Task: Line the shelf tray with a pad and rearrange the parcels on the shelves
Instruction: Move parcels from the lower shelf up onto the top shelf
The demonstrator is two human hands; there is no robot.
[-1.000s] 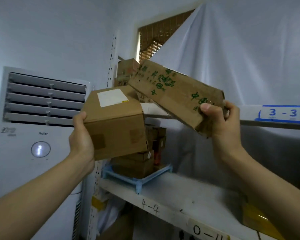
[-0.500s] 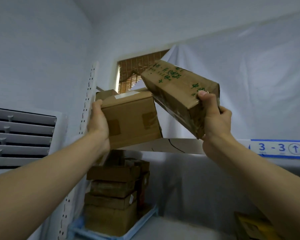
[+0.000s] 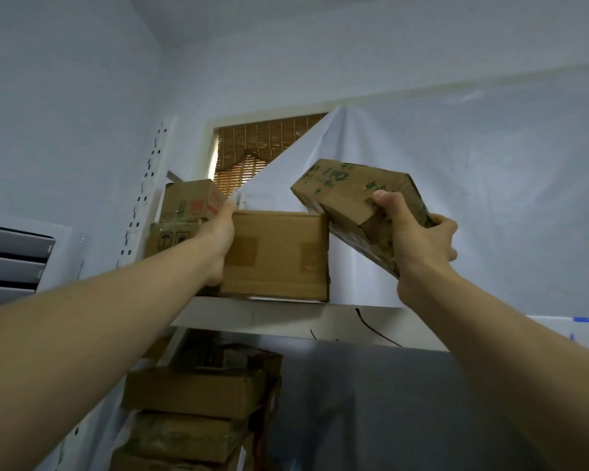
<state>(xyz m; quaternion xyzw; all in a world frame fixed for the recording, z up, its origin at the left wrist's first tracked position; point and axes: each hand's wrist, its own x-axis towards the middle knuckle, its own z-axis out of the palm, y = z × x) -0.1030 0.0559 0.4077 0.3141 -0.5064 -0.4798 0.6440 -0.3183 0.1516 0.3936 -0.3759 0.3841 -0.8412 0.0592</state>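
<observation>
A plain brown carton [image 3: 279, 254] sits on the white upper shelf [image 3: 286, 316]. My left hand [image 3: 220, 243] grips its left end, thumb over the top edge. To its right, my right hand [image 3: 412, 232] holds a longer carton with green writing [image 3: 346, 190] tilted in the air, its lower left corner close to the plain carton's top right corner. Two more cartons are stacked at the shelf's left end, the upper one with red print [image 3: 193, 200], the lower [image 3: 165, 237] partly behind my left arm.
A stack of cartons [image 3: 191, 416] stands on the shelf below, at the left. The perforated white upright [image 3: 143, 198] runs up the left side. A white sheet [image 3: 456, 198] hangs behind the shelf, and a bamboo blind [image 3: 252, 147] shows above it. Bare shelf lies right of the plain carton.
Both hands rose with their cartons. The plain carton went from the air onto the upper shelf. The green-lettered carton moved up and right with my right hand. The view tilted upward.
</observation>
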